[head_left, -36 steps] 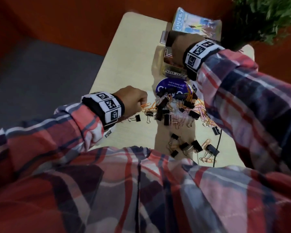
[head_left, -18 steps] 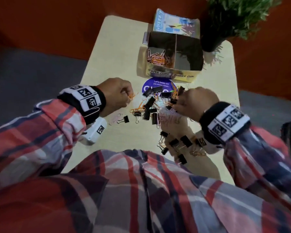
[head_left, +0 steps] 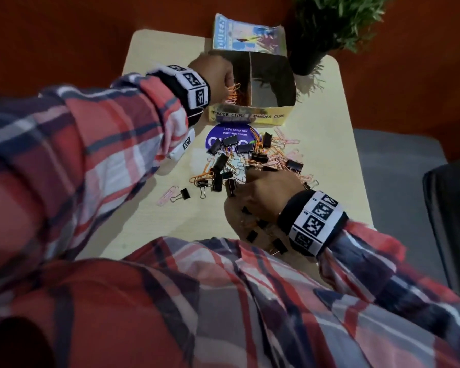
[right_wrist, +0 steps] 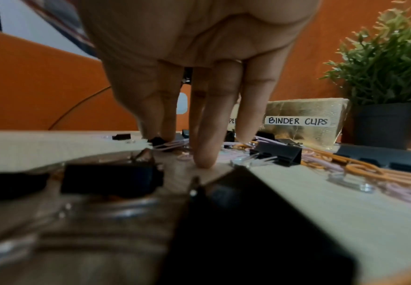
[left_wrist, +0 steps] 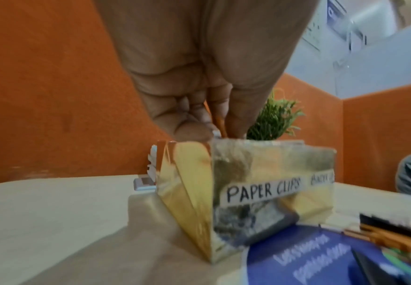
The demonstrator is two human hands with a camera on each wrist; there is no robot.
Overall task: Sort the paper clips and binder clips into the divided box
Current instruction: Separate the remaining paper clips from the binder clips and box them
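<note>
The gold divided box stands at the table's far side, labelled PAPER CLIPS on the left and BINDER CLIPS on the right. Orange paper clips lie in its left compartment. My left hand hovers over that compartment, and in the left wrist view its fingertips pinch an orange paper clip just above the box. A mixed pile of clips lies in front. My right hand is down on the pile. Its thumb and forefinger meet at a small black binder clip beside pink paper clips; which they hold is unclear.
A potted plant stands right of the box. A round blue sticker lies under the pile. More binder clips sit near the front edge below my right wrist. A stray pink paper clip lies to the left.
My left hand has gone from the pile's left side up to the box's paper clip compartment, carrying an orange clip. My right hand came back from the box and is down on the pile.
</note>
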